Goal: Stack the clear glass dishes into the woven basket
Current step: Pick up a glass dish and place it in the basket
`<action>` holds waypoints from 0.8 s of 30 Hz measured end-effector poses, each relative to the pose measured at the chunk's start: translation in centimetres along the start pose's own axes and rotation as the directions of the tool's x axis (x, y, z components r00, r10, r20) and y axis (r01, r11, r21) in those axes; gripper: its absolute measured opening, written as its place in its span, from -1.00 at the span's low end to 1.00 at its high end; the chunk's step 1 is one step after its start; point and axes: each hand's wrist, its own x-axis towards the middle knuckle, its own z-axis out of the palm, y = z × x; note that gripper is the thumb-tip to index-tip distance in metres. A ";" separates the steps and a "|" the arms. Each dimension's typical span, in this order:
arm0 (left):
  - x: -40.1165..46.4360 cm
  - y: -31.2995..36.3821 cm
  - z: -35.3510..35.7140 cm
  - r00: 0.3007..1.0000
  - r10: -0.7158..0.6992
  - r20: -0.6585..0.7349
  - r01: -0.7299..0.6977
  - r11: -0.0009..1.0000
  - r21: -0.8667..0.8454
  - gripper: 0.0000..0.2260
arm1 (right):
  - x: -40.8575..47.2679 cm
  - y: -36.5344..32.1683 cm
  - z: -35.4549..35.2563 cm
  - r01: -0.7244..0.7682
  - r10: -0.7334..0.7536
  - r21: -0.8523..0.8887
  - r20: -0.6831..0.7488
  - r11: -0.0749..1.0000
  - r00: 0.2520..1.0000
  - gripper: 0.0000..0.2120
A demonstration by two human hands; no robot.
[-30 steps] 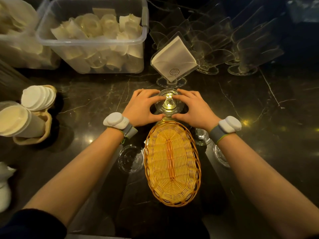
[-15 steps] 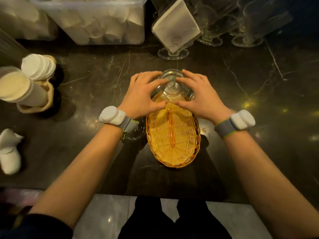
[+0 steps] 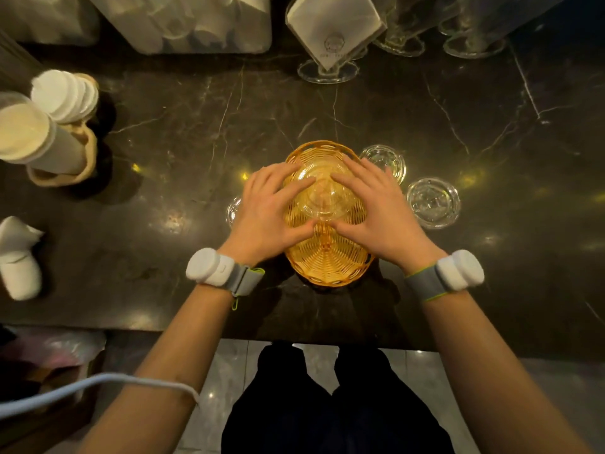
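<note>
An oval yellow woven basket (image 3: pixel 327 263) lies in the middle of the dark marble counter. A clear glass dish (image 3: pixel 324 198) sits inside it, over the far half. My left hand (image 3: pixel 265 211) grips the dish's left rim and my right hand (image 3: pixel 379 208) grips its right rim, fingers spread over the top. Two more clear glass dishes rest on the counter right of the basket, one near (image 3: pixel 433 203) and one farther back (image 3: pixel 388 160). Another glass dish (image 3: pixel 233 211) peeks out from behind my left hand.
Stacks of white lids in a wooden holder (image 3: pixel 49 126) stand at the left, with a white folded napkin (image 3: pixel 18 257) nearer me. A plastic tub (image 3: pixel 196 21) and a napkin stand (image 3: pixel 330 37) line the back. The counter's front edge (image 3: pixel 327 339) runs close to my legs.
Both hands have carried the glass dish from beyond the basket's far end toward me and down into the basket. My view has tilted down, showing the counter edge and floor.
</note>
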 end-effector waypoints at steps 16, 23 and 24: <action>-1.7 -0.3 2.0 0.982 -0.091 0.167 0.078 0.994 0.082 -0.41 | -1.2 0.8 2.8 -0.033 0.043 -0.131 0.069 0.991 0.997 -0.27; -1.4 -0.1 1.9 0.974 -0.087 0.209 0.070 0.994 0.087 -0.40 | -1.3 0.4 2.9 -0.058 0.066 -0.122 0.062 0.991 0.996 -0.27; -1.5 -0.1 1.8 0.977 -0.082 0.197 0.069 0.995 0.071 -0.41 | -1.3 0.3 2.8 -0.062 0.069 -0.111 0.061 0.992 0.996 -0.27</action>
